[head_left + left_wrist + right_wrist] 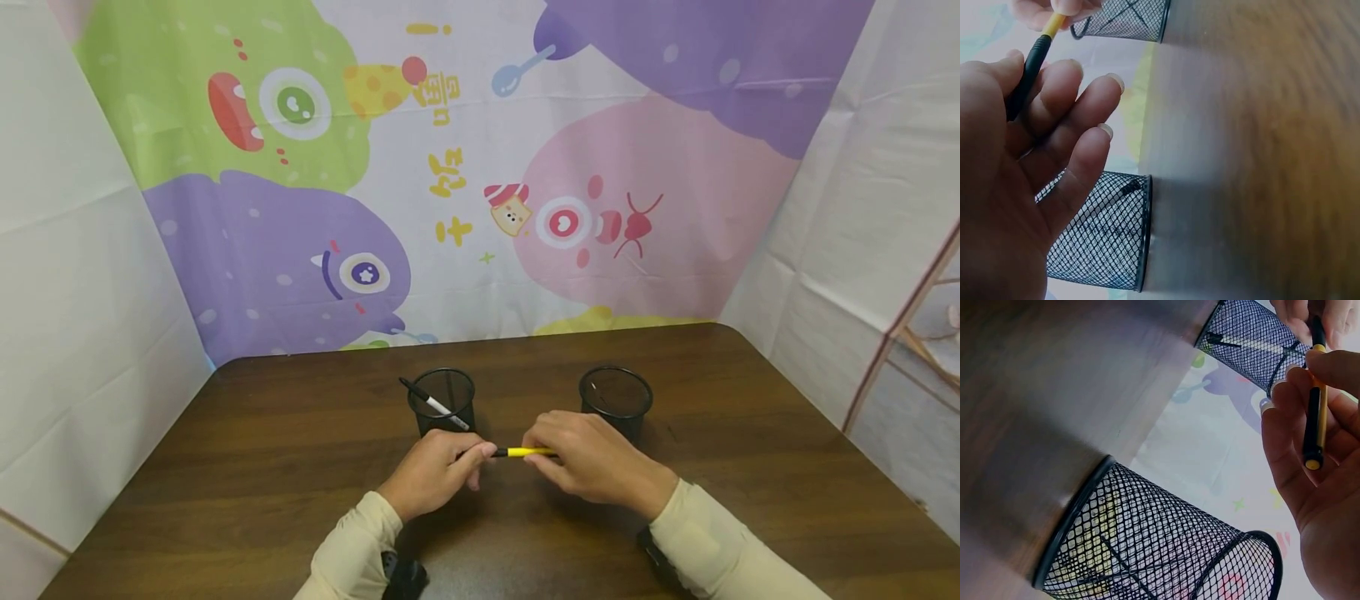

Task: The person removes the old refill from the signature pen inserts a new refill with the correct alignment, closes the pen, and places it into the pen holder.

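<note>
A yellow and black pen [519, 452] lies level between my two hands over the table. My left hand [433, 473] pinches its black end between thumb and index finger; the other fingers are loosely bent in the left wrist view. My right hand [596, 460] holds the yellow barrel, with the thumb laid on it. In the right wrist view the pen's rear end [1313, 464], yellow-tipped beside a black clip, points back toward the palm. Just beyond the left hand stands a black mesh pen cup [472, 404], with a white and black pen [435, 403] leaning in it.
A second black mesh cup [633, 425] stands behind my right hand. Both cups are on the dark wooden table [300, 417]. A cartoon-printed cloth [465, 283] hangs behind the table, and pale cloth walls [90, 250] rise at both sides.
</note>
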Motion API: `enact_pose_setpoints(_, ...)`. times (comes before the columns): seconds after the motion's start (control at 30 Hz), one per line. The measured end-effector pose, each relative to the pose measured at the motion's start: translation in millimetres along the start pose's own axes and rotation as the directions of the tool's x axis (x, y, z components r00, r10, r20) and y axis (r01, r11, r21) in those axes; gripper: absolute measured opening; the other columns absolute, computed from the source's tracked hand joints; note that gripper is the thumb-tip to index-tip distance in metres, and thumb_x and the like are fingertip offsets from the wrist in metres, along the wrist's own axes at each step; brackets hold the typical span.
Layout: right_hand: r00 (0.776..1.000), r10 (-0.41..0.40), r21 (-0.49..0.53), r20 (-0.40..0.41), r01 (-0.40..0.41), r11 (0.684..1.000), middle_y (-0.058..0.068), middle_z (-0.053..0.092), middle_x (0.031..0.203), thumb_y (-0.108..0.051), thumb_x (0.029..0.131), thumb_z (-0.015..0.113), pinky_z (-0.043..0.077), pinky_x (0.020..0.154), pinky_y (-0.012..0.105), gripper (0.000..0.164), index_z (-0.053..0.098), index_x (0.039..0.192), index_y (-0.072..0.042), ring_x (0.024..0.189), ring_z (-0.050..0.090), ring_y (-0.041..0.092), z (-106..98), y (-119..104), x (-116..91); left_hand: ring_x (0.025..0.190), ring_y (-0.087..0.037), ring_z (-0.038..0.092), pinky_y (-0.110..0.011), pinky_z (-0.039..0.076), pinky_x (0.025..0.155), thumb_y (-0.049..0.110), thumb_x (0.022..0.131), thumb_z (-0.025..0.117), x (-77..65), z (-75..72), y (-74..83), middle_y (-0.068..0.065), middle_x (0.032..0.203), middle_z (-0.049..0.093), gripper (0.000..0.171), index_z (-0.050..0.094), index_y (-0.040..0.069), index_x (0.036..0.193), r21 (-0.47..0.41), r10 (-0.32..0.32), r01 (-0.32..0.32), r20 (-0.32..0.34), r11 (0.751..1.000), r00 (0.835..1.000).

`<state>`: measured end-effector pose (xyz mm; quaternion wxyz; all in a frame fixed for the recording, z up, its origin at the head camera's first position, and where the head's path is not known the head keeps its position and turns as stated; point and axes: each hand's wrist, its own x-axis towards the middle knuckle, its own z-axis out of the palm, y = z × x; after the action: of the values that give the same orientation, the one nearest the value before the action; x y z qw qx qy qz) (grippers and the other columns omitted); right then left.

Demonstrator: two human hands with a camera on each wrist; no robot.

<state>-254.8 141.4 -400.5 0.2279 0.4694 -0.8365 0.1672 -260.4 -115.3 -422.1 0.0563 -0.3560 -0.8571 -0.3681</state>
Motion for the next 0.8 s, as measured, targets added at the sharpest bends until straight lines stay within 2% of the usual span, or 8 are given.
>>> enact_pose_setpoints(0.17, 1.0, 0.002, -0.004, 0.002, -0.002, 1.0, -0.012, 0.06, 0.085, -0.017, 0.09, 0.076, 0.045, 0.058, 0.017, 0.008, 0.068, 0.093, -0.018, 0.068, 0.048, -0.002, -0.2, 0.0, -0.2, 0.064, -0.004, 0.064, -0.024, 0.054, 0.062, 0.034, 0.103, 0.058, 0.1, 0.0, 1.2, 0.005, 0.077, 0.07, 0.026, 0.074, 0.014, 0.106, -0.118, -0.028, 0.028, -0.001, 0.993, 1.0)
enact_pose_setpoints(0.27, 1.0, 0.002, -0.005, 0.002, -0.002, 1.0, -0.012, 0.059, 0.084, -0.018, 0.09, 0.076, 0.045, 0.058, 0.018, 0.008, 0.068, 0.092, -0.018, 0.068, 0.048, -0.002, 0.2, 0.3, -0.2, 0.068, -0.007, 0.068, -0.026, 0.057, 0.064, 0.031, 0.099, 0.065, -0.1, 1.1, 2.6, 0.003, 0.09, 0.073, 0.025, 0.071, 0.014, 0.117, -0.163, -0.025, 0.023, -0.015, 0.986, 1.0)
enact_pose_setpoints(0.4, 1.0, 0.005, -0.006, -0.001, -0.005, 1.0, -0.011, 0.06, 0.084, -0.017, 0.09, 0.076, 0.045, 0.058, 0.018, 0.008, 0.068, 0.091, -0.018, 0.068, 0.048, -0.001, -0.1, 0.3, 0.0, 0.068, -0.004, 0.066, -0.026, 0.056, 0.063, 0.023, 0.094, 0.074, 0.9, 3.0, 5.5, 0.01, 0.093, 0.072, 0.021, 0.07, 0.016, 0.113, -0.136, 0.002, -0.009, -0.057, 0.991, 0.998)
enact_pose_setpoints(0.63, 1.0, 0.007, -0.005, -0.008, -0.007, 1.0, -0.012, 0.059, 0.084, -0.018, 0.091, 0.074, 0.045, 0.058, 0.019, 0.006, 0.068, 0.091, -0.019, 0.068, 0.048, -0.002, -0.5, -0.3, 0.5, 0.082, -0.003, 0.064, -0.027, 0.055, 0.071, 0.013, 0.086, 0.081, 2.1, 4.7, 7.9, 0.014, 0.095, 0.071, 0.023, 0.07, 0.022, 0.104, -0.064, 0.044, -0.051, -0.106, 0.997, 0.993)
enact_pose_setpoints(0.8, 1.0, 0.005, 0.005, -0.008, -0.005, 1.0, -0.012, 0.059, 0.084, -0.018, 0.092, 0.074, 0.045, 0.058, 0.018, 0.006, 0.068, 0.091, -0.019, 0.067, 0.048, -0.002, -0.6, -1.1, 0.8, 0.071, -0.001, 0.063, -0.024, 0.054, 0.064, 0.012, 0.088, 0.079, 2.1, 4.5, 8.1, 0.013, 0.089, 0.071, 0.018, 0.071, 0.021, 0.102, -0.063, 0.043, -0.049, -0.102, 0.997, 0.994)
